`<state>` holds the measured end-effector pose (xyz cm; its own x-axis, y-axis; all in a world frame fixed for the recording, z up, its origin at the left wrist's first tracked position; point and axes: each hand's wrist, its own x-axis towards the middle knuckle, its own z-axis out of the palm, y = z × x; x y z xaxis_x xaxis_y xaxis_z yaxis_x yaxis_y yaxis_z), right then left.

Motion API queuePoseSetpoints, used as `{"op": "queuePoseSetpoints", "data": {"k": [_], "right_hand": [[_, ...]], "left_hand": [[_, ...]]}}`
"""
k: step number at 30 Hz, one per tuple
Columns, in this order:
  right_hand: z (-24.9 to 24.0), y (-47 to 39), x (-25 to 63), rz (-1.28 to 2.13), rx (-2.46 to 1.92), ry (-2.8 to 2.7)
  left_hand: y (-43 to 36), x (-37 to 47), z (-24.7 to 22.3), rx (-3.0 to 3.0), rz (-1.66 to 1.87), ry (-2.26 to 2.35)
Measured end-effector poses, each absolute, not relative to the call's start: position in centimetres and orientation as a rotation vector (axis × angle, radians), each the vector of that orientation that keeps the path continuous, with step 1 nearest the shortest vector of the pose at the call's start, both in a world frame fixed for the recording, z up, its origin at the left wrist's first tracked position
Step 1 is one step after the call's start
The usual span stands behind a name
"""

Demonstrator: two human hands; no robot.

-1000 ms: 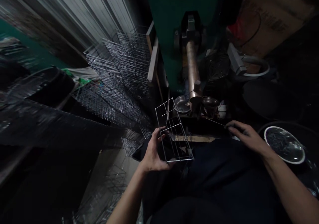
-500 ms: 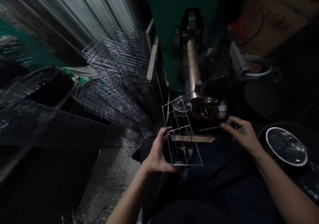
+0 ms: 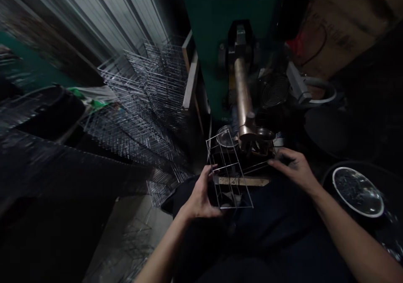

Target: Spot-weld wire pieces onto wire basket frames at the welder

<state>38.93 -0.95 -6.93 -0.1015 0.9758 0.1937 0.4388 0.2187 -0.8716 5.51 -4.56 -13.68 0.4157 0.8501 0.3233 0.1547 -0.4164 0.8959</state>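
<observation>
My left hand (image 3: 201, 197) grips the left side of a small wire rack (image 3: 233, 164), thumb at its lower edge and fingers at its upper left. The rack is tilted, its grid facing up. My right hand (image 3: 292, 167) pinches the right end of a thin metal rod (image 3: 255, 166), whose left end reaches behind the rack. Just beyond both is the copper-coloured arm (image 3: 244, 94) of a green machine (image 3: 209, 35). A round clear dish (image 3: 227, 136) lies behind the rack's top.
Stacked wire grids (image 3: 151, 85) stand at the left beside a wooden board (image 3: 190, 81). A white-rimmed bowl (image 3: 358, 192) of small metal pieces is at the right. A cardboard box (image 3: 343, 31) and a black tub (image 3: 47, 111) are farther back.
My right hand has moved slightly left with the rod, whose right end is now nearer the rack. The whole view has shifted a little.
</observation>
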Motion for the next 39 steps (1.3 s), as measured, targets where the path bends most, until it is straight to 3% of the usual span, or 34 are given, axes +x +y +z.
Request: {"op": "queuePoseSetpoints", "data": {"k": [8,39], "right_hand": [[-9.8,2.1,38.8,0.828,-1.271,-1.711],[-10.3,6.2,40.0,0.815,-1.298,-1.736]], "left_hand": [[-2.5,6.5,-14.3,1.857,1.012,0.91],[1.6,7.7,-17.1,1.838,1.097,0.837]]}}
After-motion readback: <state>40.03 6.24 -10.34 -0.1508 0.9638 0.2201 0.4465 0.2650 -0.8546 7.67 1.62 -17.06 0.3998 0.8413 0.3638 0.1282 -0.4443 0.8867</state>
